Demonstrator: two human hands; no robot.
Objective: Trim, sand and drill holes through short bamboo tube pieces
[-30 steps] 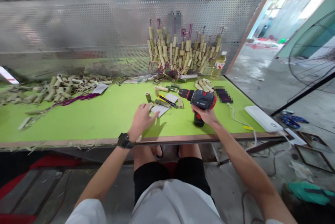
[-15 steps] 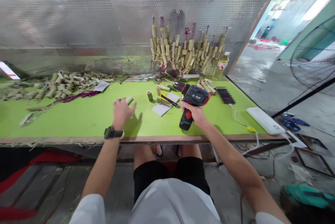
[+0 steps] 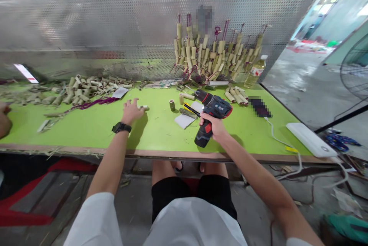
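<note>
My right hand (image 3: 214, 125) is wrapped round the handle of a black and red cordless drill (image 3: 217, 107), which is held over the table and points away to the left. My left hand (image 3: 132, 112), with a black watch at the wrist, has its fingers spread just above the green tabletop. Beside its fingertips lies a short bamboo tube (image 3: 143, 107); whether they touch, I cannot tell. Between the hands stand a dark bamboo tube (image 3: 171, 105) and a pale one (image 3: 181, 99). A yellow and black utility knife (image 3: 191, 109) lies near pieces of white paper (image 3: 184, 121).
Bamboo pieces are heaped (image 3: 79, 89) at the back left, near purple cord (image 3: 94, 102). Strung bamboo (image 3: 212, 56) hangs on a perforated metal panel (image 3: 115, 27). An oil bottle (image 3: 255, 71), a phone (image 3: 260, 107) and a white power bank (image 3: 312, 138) are right. Another person's hand (image 3: 4, 119) shows far left.
My left hand has shifted left and farther from me, and the short bamboo tube beside it now lies turned more sideways. The other person's hand has appeared. My view has swung left.
</note>
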